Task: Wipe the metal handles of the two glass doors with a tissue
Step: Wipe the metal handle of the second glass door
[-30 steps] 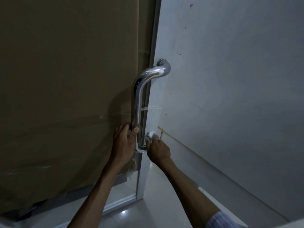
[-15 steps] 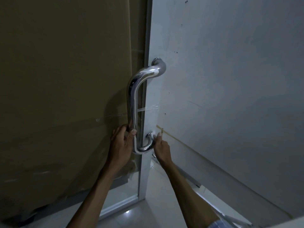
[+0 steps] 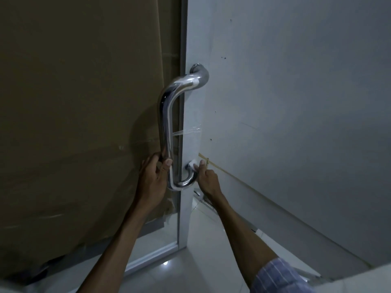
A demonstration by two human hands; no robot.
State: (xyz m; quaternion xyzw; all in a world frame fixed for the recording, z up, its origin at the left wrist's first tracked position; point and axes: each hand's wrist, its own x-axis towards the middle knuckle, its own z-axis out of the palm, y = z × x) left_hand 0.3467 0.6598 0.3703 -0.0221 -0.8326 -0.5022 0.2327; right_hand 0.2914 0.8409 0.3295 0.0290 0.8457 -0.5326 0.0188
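The door [image 3: 84, 123] fills the picture from 9 to 12 o'clock; its glass is covered with brown cardboard, and only a clear strip shows near the floor. A grey wall [image 3: 296, 102] fills the side from 1 to 4 o'clock. The handle [image 3: 167, 127] stands upright near the centre, a polished metal tube bent at both ends toward the door edge. It is stiff and fixed, so it will not give under pressure, but the shiny surface looks slippery. The straight bar is the good place for a steadying hold.

The left hand [image 3: 153, 180] is at 7 o'clock from the centre and curls around the low part of the bar, thumb in front. The right hand [image 3: 208, 178] is at 5 o'clock, just beside the lower bend. Its fingers pinch the tissue [image 3: 194, 164] and press it on the lower mount. The tissue is small, white, soft and light. It can tear easily, so I think it is better held folded thick.
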